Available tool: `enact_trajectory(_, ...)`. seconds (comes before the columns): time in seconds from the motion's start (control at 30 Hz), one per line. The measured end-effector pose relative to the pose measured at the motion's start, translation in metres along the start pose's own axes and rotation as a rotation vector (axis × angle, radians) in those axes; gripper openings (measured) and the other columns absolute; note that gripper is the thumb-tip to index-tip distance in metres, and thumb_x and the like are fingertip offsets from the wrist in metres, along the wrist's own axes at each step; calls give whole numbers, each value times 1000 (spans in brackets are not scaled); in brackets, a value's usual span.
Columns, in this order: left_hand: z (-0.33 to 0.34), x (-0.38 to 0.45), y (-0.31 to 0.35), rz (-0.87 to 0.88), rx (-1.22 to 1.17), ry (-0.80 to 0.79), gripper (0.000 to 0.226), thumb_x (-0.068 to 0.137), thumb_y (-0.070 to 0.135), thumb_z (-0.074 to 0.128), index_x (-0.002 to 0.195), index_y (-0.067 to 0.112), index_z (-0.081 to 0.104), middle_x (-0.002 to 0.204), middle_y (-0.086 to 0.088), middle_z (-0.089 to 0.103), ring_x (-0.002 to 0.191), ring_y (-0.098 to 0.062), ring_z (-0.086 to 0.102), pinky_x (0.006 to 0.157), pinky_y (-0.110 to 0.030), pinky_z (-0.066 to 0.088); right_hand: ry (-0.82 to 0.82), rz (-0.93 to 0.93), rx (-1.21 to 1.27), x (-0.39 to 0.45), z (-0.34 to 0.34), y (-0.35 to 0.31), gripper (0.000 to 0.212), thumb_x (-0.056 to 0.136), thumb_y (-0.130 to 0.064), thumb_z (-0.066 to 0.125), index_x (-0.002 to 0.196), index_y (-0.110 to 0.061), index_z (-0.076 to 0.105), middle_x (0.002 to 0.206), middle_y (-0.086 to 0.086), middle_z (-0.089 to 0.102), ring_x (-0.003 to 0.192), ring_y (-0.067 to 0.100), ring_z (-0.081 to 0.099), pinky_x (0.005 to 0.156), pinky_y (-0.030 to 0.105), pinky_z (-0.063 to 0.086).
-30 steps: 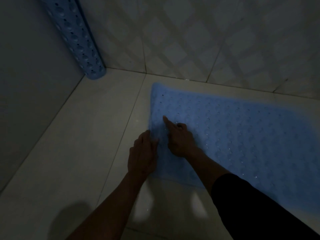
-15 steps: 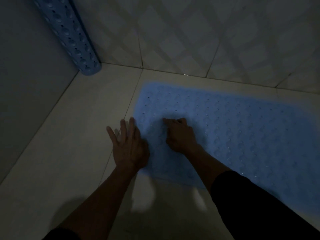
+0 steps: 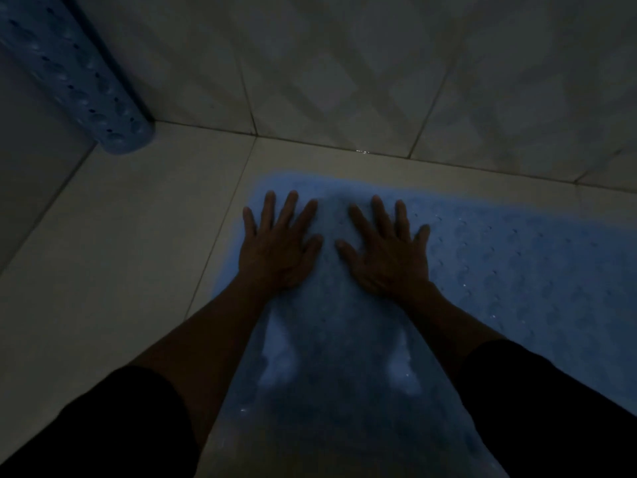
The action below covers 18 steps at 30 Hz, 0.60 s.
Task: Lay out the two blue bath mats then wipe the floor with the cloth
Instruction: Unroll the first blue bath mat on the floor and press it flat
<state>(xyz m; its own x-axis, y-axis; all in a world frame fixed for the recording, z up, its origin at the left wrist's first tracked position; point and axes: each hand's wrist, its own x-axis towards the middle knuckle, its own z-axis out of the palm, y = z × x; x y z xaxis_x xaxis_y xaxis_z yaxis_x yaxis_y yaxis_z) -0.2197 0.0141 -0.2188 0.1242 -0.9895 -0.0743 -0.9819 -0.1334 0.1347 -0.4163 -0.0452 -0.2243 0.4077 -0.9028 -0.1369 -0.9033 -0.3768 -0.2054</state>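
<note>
A blue bath mat [image 3: 510,270] with a dimpled surface lies flat on the pale tiled floor, running off the right and bottom edges of the view. My left hand [image 3: 279,246] rests palm down on its left end with fingers spread. My right hand [image 3: 389,250] lies flat beside it, fingers spread too, farther in on the mat. Neither hand holds anything. A second blue bath mat [image 3: 79,84], rolled into a tube with holes, stands leaning in the far left corner. No cloth is in view.
A patterned tiled wall [image 3: 379,70] rises just beyond the mat's far edge, and a plain wall [image 3: 24,174] closes the left side. Bare floor tiles [image 3: 131,236] lie between the flat mat and the left wall. The room is dim.
Both hands opened out and now press flat on the mat's left end; before, the right hand was curled and the left lay at the mat's edge. The view moved closer over the mat.
</note>
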Motion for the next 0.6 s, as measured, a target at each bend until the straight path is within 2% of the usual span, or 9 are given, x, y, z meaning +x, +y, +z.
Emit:
enact_trajectory(0.1, 11, -1, -3, -3, 2, 22, 67, 94, 68, 8, 155, 44, -5, 166, 5, -4, 152, -29, -12, 118, -64, 0, 60, -3, -20, -6, 7, -1, 73, 86, -79, 8, 152, -49, -4, 164, -8, -11, 149, 28, -17, 113, 68, -2)
enact_trajectory(0.23, 9, -1, -2, 11, -16, 49, 62, 96, 68, 12, 153, 51, -4, 166, 5, -1, 152, -30, -9, 117, -66, 4, 51, -24, -20, -5, 3, -1, 74, 85, -82, 10, 150, -52, -7, 164, -6, -10, 150, 31, -15, 111, 69, 0)
enact_trajectory(0.43, 8, -1, -2, 12, -13, 27, 60, 97, 65, 13, 153, 51, -3, 166, 5, -3, 152, -32, -10, 116, -66, 2, 22, -12, -35, -5, 4, -2, 72, 86, -83, 12, 149, -54, -7, 164, -5, -14, 149, 32, -18, 110, 72, 0)
enact_trajectory(0.6, 5, 1, -1, 14, 14, -3, 60, 99, 63, 14, 154, 48, -3, 166, 3, -6, 152, -31, -12, 115, -68, 4, 67, -30, -53, -5, 5, -2, 70, 90, -79, 20, 152, -51, 5, 165, -2, -5, 150, 34, -9, 108, 75, 10)
